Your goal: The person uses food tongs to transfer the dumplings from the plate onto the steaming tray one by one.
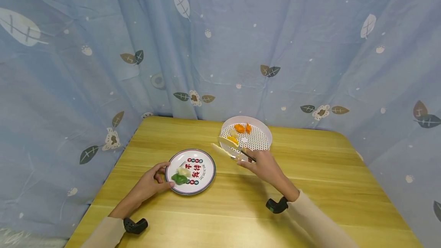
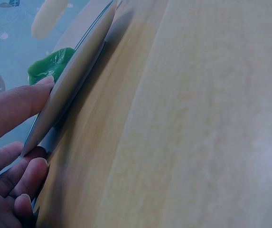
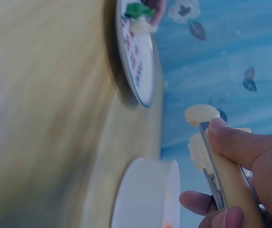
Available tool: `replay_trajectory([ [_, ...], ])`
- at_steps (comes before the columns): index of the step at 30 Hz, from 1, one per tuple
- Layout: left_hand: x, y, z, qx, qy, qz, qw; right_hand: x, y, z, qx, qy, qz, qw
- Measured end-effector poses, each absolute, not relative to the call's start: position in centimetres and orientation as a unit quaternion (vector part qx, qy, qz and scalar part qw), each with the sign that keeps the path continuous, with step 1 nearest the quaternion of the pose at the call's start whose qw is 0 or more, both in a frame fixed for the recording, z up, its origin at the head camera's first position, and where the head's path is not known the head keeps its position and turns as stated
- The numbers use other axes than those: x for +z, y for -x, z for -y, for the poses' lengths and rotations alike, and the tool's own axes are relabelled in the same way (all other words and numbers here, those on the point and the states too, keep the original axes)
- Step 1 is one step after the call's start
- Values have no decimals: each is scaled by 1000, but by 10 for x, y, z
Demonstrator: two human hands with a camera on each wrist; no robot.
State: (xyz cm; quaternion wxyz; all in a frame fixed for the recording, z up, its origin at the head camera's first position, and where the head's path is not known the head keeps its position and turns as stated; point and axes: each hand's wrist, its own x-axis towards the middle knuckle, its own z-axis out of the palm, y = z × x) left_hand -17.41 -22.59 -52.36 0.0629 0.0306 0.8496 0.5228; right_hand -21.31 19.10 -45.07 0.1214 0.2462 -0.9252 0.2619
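My left hand (image 1: 148, 183) grips the near left rim of a white plate (image 1: 205, 174) with red lettering, thumb on the edge and fingers below it. On the plate, close to the thumb, lie a green dumpling-shaped piece (image 1: 179, 179) and a cream one (image 1: 183, 171). In my right hand (image 1: 264, 167) is a pair of tongs (image 3: 230, 183) with broad cream tips. Those tips stand apart, with nothing visible between them, over the near left edge of a round white perforated tray (image 1: 267, 135). Inside the tray are orange pieces (image 1: 239, 128), a pale piece (image 1: 234, 133) and a yellow piece (image 1: 232, 139).
Both plate and tray stand on a wood-grain table (image 1: 310, 163), the tray farther back and to the right. A blue patterned curtain (image 1: 227, 49) hangs right behind the table and along its sides. Each wrist wears a black device (image 1: 276, 205).
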Motion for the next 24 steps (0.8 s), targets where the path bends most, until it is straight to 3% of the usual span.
replay_trajectory([
  [11, -523, 174, 226, 522, -31, -850, 59, -462, 196, -165, 235, -324, 908, 126],
  [24, -523, 173, 226, 525, -29, -849, 61, -473, 178, -146, 228, -350, 904, 87],
])
